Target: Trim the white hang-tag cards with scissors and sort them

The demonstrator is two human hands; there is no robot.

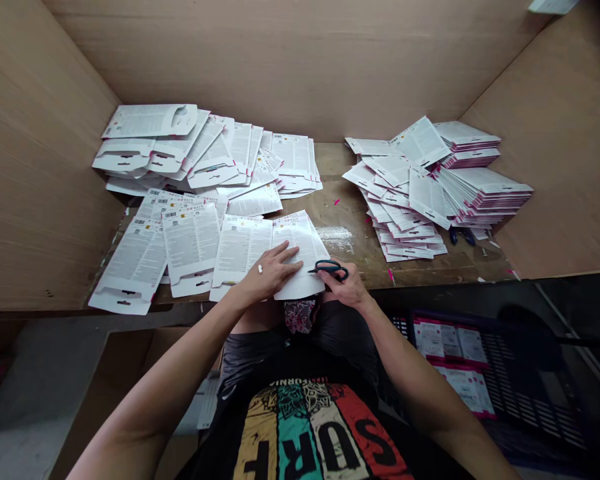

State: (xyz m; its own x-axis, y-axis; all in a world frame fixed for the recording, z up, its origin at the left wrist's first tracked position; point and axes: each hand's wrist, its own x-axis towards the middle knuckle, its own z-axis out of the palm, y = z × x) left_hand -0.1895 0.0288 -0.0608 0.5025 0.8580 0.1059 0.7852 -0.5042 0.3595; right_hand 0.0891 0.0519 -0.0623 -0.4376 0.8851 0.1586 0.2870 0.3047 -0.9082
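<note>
My left hand (270, 272) lies with fingers stretched out on a white printed cardboard packet (303, 233) at the table's front edge. A small white bit sits on the back of that hand. Dark-handled scissors (336, 267) are in my right hand (349, 289), by the packet's right edge, their tip pointing left over it. Beside my left hand is another white packet (243, 243), and more packets (193, 240) lie fanned out further left. Several have a flap with a hanging slot at the near end.
Overlapping packets (155, 120) fill the back left; stacked packets (400, 200) with pink edges stand at the right. A dark blue tool handle (463, 236) lies below them. Cardboard walls (300, 60) enclose the table (340, 213). A blue crate (520, 373) holding packs stands low right.
</note>
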